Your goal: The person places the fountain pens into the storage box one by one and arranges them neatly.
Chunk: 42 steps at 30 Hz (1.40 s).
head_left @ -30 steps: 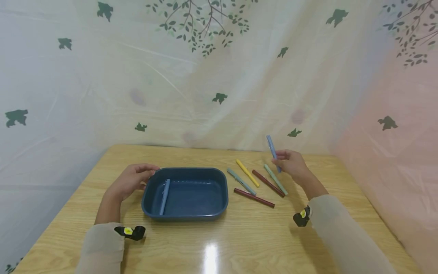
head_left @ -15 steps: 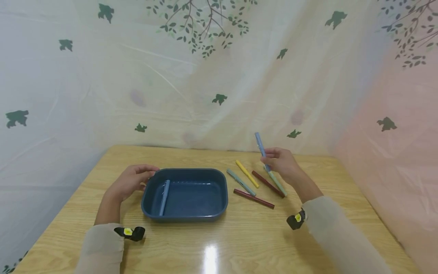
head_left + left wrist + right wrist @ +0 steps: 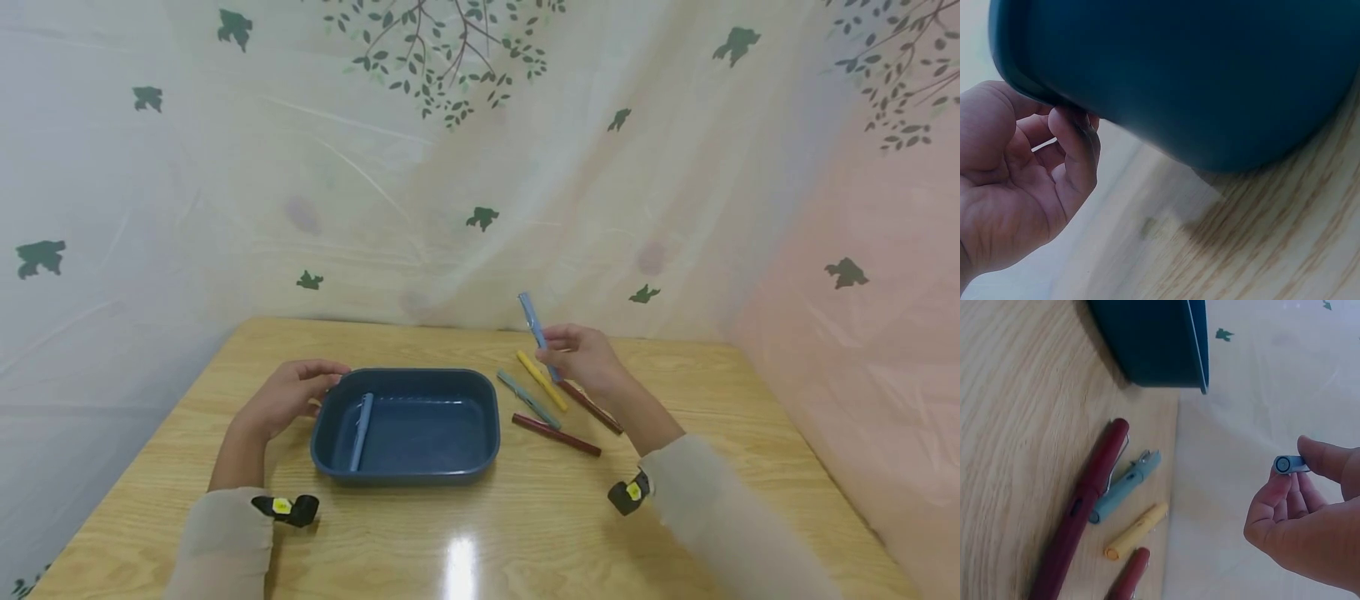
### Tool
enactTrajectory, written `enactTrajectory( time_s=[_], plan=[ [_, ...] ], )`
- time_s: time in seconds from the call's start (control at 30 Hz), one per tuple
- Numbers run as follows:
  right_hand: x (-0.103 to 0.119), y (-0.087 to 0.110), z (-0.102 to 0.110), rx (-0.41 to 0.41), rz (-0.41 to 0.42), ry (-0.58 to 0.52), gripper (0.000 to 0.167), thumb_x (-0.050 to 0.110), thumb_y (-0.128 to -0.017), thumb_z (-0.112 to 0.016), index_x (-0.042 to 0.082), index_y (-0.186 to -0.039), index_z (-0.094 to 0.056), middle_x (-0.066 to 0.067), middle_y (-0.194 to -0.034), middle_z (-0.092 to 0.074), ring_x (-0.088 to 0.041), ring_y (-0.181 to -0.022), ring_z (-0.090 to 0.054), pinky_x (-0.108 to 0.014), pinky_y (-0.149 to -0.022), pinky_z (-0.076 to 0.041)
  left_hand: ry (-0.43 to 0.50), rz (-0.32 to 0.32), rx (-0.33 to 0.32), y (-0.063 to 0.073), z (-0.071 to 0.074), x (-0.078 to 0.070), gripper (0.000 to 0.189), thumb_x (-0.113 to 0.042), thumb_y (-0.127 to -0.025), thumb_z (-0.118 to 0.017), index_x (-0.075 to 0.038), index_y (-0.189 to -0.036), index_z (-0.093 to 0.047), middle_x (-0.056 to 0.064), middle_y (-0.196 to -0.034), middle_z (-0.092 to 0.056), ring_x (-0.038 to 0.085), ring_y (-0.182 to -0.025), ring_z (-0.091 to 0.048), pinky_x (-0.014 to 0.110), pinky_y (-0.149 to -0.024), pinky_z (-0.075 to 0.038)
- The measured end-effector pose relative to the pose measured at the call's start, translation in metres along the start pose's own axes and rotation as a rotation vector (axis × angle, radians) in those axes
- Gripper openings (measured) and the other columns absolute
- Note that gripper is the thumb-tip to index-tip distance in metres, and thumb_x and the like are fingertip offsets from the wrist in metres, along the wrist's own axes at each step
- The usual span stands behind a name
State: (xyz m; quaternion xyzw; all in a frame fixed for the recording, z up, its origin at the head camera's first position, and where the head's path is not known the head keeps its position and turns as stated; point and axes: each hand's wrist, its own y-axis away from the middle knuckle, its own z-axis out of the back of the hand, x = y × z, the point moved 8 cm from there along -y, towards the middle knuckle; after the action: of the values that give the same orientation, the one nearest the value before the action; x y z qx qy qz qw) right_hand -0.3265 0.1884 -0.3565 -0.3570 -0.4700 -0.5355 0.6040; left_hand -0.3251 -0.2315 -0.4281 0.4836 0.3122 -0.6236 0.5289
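My right hand [image 3: 585,360] pinches a light blue pen [image 3: 532,321] between thumb and fingers, raised and tilted above the yellow pen. In the right wrist view the light blue pen [image 3: 1284,464] shows end-on. At the far left corner of a dark blue tray [image 3: 405,480], my left hand [image 3: 285,395] holds the rim. The left wrist view shows the fingers of the left hand [image 3: 1029,169] curled at the edge of the tray [image 3: 1197,75]. Inside the tray, a blue pen [image 3: 362,432] lies along the left side.
Right of the tray lie a yellow pen [image 3: 542,380], a grey-green pen [image 3: 528,399] and two dark red pens, one nearer [image 3: 557,434] and one farther [image 3: 596,408]. All rest on a wooden table [image 3: 375,542]. A patterned curtain [image 3: 420,208] hangs behind.
My right hand has moved left with the light blue pen, from beyond the pens toward the tray. It now covers the light green pen in the head view. The left hand stays still.
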Motion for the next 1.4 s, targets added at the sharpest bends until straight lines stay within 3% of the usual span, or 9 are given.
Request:
enactTrajectory(
  time_s=[0.23, 0.43, 0.53, 0.9, 1.1, 1.4],
  plan=[
    [0.006, 0.005, -0.024, 0.053, 0.036, -0.017, 0.036, 0.009, -0.097, -0.071, 0.000, -0.131, -0.062, -0.016, -0.120, -0.061, -0.027, -0.102, -0.063, -0.033, -0.083, -0.055, 0.005, 0.007, 0.001, 0.000, -0.001, 0.000, 0.038, -0.020, -0.108, -0.052, 0.003, -0.139, -0.058, 0.015, -0.116, -0.067, 0.022, -0.091, -0.065, 0.037, -0.075, -0.057],
    [0.007, 0.008, -0.045, 0.074, 0.020, 0.027, 0.036, 0.010, -0.095, -0.074, 0.003, -0.129, -0.064, -0.016, -0.123, -0.063, -0.033, -0.106, -0.064, -0.042, -0.086, -0.056, -0.005, 0.013, -0.007, 0.000, 0.001, 0.001, 0.038, -0.021, -0.108, -0.052, 0.002, -0.139, -0.058, 0.015, -0.119, -0.066, 0.021, -0.093, -0.064, 0.036, -0.076, -0.057],
    [0.006, 0.009, -0.054, 0.071, 0.008, 0.053, 0.033, 0.012, -0.094, -0.075, 0.008, -0.127, -0.067, -0.012, -0.120, -0.066, -0.031, -0.104, -0.066, -0.039, -0.084, -0.055, -0.006, 0.017, -0.009, -0.001, 0.000, 0.001, 0.038, -0.021, -0.108, -0.053, 0.002, -0.139, -0.058, 0.016, -0.119, -0.065, 0.021, -0.093, -0.064, 0.036, -0.077, -0.057],
    [0.006, 0.011, -0.084, 0.098, -0.006, -0.017, 0.033, 0.007, -0.092, -0.076, 0.002, -0.124, -0.069, -0.011, -0.110, -0.069, -0.021, -0.093, -0.067, -0.032, -0.073, -0.054, -0.006, 0.018, -0.015, 0.001, 0.000, 0.000, 0.038, -0.021, -0.108, -0.052, 0.002, -0.138, -0.058, 0.016, -0.118, -0.066, 0.022, -0.092, -0.063, 0.036, -0.075, -0.057],
    [0.008, 0.011, -0.095, 0.115, 0.001, 0.005, 0.028, 0.009, -0.092, -0.077, 0.008, -0.119, -0.072, -0.008, -0.107, -0.070, -0.025, -0.094, -0.068, -0.033, -0.075, -0.056, -0.005, 0.022, -0.018, 0.003, 0.001, 0.002, 0.038, -0.021, -0.108, -0.052, 0.001, -0.138, -0.059, 0.016, -0.119, -0.066, 0.022, -0.093, -0.063, 0.036, -0.075, -0.057],
    [0.010, 0.009, -0.109, 0.141, 0.017, -0.001, 0.033, 0.010, -0.092, -0.077, 0.002, -0.123, -0.069, -0.010, -0.109, -0.067, -0.021, -0.092, -0.066, -0.033, -0.076, -0.056, -0.008, 0.014, -0.007, 0.002, 0.001, 0.001, 0.038, -0.021, -0.109, -0.052, 0.001, -0.140, -0.058, 0.015, -0.119, -0.064, 0.022, -0.093, -0.062, 0.036, -0.076, -0.056]
  ],
)
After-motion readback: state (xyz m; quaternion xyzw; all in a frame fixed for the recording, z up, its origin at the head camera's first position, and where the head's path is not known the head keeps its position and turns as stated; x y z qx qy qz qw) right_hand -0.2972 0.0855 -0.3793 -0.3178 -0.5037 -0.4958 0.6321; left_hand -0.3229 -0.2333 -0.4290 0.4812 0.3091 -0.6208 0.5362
